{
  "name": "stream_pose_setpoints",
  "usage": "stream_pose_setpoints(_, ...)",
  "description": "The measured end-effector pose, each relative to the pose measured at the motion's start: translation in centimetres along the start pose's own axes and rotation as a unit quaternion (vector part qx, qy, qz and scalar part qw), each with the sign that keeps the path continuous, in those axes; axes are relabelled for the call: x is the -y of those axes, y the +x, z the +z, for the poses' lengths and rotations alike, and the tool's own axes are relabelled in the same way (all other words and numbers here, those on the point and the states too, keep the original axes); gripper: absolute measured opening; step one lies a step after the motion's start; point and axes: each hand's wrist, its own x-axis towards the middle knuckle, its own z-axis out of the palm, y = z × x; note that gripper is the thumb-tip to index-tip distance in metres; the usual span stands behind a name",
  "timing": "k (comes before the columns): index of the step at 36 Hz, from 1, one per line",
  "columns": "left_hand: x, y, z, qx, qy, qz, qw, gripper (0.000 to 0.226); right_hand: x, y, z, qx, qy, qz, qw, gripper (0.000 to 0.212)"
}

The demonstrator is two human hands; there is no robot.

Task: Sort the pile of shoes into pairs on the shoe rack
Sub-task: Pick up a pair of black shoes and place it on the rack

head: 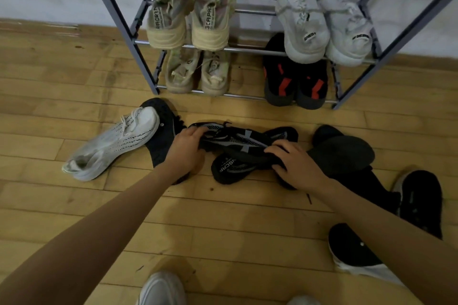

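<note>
A black mesh shoe with grey stripes (238, 141) lies sideways on the wooden floor in front of the grey metal shoe rack (128, 32). My left hand (186, 148) grips its left end and my right hand (295, 164) grips its right end. A matching black shoe (230, 168) lies just beneath it. On the rack stand a beige pair (190, 10) and a white pair (324, 22) on the upper shelf, with a pale pair (198, 72) and a black-and-red pair (295, 82) below.
A white knit shoe (111, 143) lies to the left, leaning on a black shoe (161, 136). Several black shoes (347, 153) are piled at the right, one with a white sole (357, 255). My own white shoes (161, 290) show at the bottom edge.
</note>
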Motion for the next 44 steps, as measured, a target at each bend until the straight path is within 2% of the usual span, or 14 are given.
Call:
stream_pose_setpoints(6, 0.5, 1.8, -0.2, -0.01, 0.14, 0.041, 0.989, 0.037, 0.4, 1.4, 0.0, -0.038, 0.093, 0.029, 0.995, 0.026)
stream_pose_setpoints(9, 0.6, 1.6, 0.0, -0.078, 0.139, 0.063, 0.985, 0.029, -0.1, 2.3, -0.6, -0.085, 0.106, 0.035, 0.99, 0.02)
stream_pose_setpoints(12, 0.1, 1.0, 0.5, -0.136, 0.126, 0.111, 0.976, 0.022, -0.6, 3.8, -1.8, -0.156, 0.136, 0.087, 0.974, 0.017)
stream_pose_setpoints(15, -1.1, 0.3, 0.8, -0.17, 0.121, 0.109, 0.972, 0.018, -0.6, 5.3, -2.3, -0.134, 0.149, 0.15, 0.968, 0.028)
stream_pose_setpoints(17, -1.8, 0.1, 0.8, -0.143, 0.122, 0.081, 0.979, 0.016, -0.2, 5.6, -1.8, -0.089, 0.135, 0.191, 0.968, 0.038)
stream_pose_setpoints(19, -2.3, 0.4, 0.9, -0.062, 0.123, 0.039, 0.99, 0.021, 0.2, 5.3, -0.7, -0.06, 0.112, 0.207, 0.97, 0.039)
stream_pose_setpoints(21, -2.4, 0.8, 1.2, -0.004, 0.112, 0.041, 0.993, 0.026, 0.7, 4.5, 0.8, -0.026, 0.128, 0.193, 0.972, 0.037)
stream_pose_setpoints(24, -2.3, 0.8, 1.1, -0.005, 0.013, 0.052, 0.999, 0.035, 1.6, 3.4, 2.4, 0.023, 0.149, 0.165, 0.975, 0.038)
stream_pose_setpoints(27, -1.3, 0.2, 0.6, -0.048, -0.023, -0.008, 0.999, 0.067, 2.4, 3.0, 2.8, -0.01, 0.152, 0.132, 0.979, 0.048)
stream_pose_setpoints(30, -0.5, -0.6, 0.4, -0.035, -0.018, -0.083, 0.996, 0.09, 3.2, 3.3, 2.5, -0.03, 0.135, 0.052, 0.989, 0.051)
stream_pose_setpoints(33, 0.1, -1.0, 0.1, 0.0, -0.059, -0.127, 0.99, 0.097, 5.0, 3.9, 3.2, 0.009, 0.091, -0.015, 0.996, 0.057)
stream_pose_setpoints(37, 0.0, -0.5, -0.4, 0.031, -0.033, -0.117, 0.992, 0.094, 7.1, 4.7, 4.5, 0.054, 0.04, 0.015, 0.998, 0.076)
stream_pose_setpoints(40, 0.0, -0.3, -0.7, 0.023, -0.01, -0.121, 0.992, 0.09, 7.6, 5.2, 4.5, 0.057, 0.016, 0.024, 0.998, 0.057)
stream_pose_setpoints(44, -0.8, -0.8, -0.8, -0.012, -0.012, -0.112, 0.994, 0.085, 8.8, 5.2, 4.6, 0.079, -0.044, -0.044, 0.995, 0.029)
